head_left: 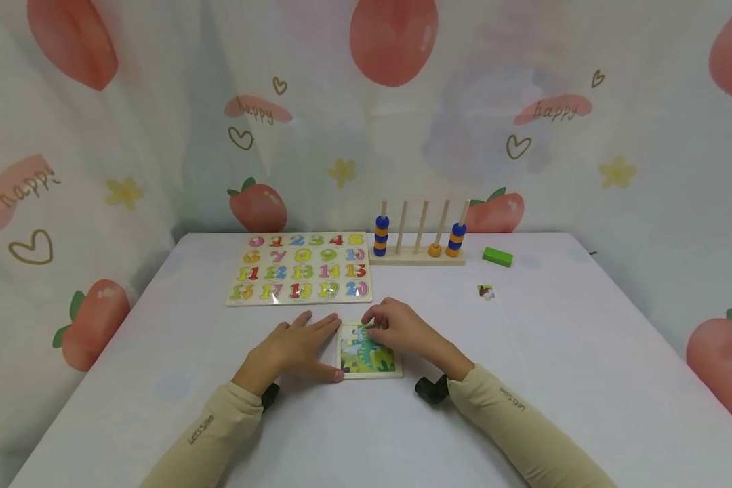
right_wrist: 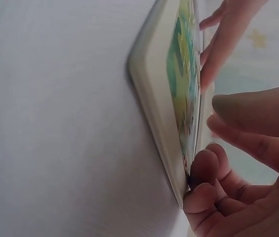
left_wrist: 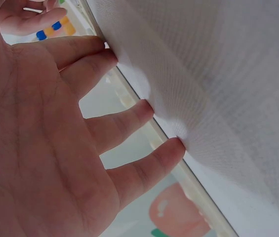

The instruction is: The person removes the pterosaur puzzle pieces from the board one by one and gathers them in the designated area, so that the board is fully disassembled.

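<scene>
A small framed dinosaur jigsaw puzzle [head_left: 367, 359] lies on the table between both hands. My left hand [head_left: 299, 347] rests at its left side, fingers spread, with the thumb at the near left corner and fingertips by the far left corner. From the right, my right hand [head_left: 402, 329] reaches over the puzzle's far part with bent fingers. In the right wrist view, its thumb [right_wrist: 248, 109] and index finger stand slightly apart with no piece visible between them, while other fingers touch the frame's edge. A loose puzzle piece [head_left: 486, 292] lies farther right.
Behind the left hand lies a number board [head_left: 301, 268] with colourful numerals. Next to it stands a wooden bead rack [head_left: 417, 256] with upright pegs and blue and orange beads. A green block [head_left: 497, 256] lies at the back right. A patterned curtain [head_left: 402, 135] hangs behind the table.
</scene>
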The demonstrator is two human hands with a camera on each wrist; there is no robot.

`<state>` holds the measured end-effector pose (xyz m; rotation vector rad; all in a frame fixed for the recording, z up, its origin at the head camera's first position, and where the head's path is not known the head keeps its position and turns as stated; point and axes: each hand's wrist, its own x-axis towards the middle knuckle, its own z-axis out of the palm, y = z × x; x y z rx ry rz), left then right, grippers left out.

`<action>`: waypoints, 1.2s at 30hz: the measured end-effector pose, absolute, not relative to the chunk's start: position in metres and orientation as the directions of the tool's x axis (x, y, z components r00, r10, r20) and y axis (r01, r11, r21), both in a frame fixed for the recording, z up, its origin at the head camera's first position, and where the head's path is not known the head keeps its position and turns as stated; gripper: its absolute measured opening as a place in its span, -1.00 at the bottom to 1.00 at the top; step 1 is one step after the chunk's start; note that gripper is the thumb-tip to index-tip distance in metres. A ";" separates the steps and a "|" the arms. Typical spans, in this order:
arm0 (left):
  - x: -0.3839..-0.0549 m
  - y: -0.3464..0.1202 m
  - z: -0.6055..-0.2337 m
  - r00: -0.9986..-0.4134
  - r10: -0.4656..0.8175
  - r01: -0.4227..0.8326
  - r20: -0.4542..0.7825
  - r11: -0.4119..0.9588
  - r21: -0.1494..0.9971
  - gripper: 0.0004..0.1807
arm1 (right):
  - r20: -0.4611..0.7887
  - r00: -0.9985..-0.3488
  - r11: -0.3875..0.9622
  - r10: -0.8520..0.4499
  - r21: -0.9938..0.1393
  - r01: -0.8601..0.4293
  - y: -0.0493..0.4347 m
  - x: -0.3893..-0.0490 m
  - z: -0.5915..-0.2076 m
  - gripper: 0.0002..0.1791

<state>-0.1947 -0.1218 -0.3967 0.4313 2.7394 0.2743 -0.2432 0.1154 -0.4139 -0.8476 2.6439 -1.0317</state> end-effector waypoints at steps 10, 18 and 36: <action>-0.188 -0.118 -0.399 -0.888 0.334 0.253 -0.316 0.929 0.272 0.14 | -0.006 -0.822 0.625 -0.570 -0.653 -0.428 0.119 -0.236 -0.422 -0.79; -0.184 -0.121 -0.403 -0.886 0.326 0.240 -0.329 0.931 0.276 0.14 | -0.024 -0.829 0.636 -0.558 -0.654 -0.409 0.113 -0.230 -0.428 -0.82; -0.191 -0.121 -0.398 -0.899 0.321 0.250 -0.297 0.934 0.253 0.14 | 0.037 -0.804 0.607 -0.594 -0.635 -0.478 0.113 -0.237 -0.419 -0.90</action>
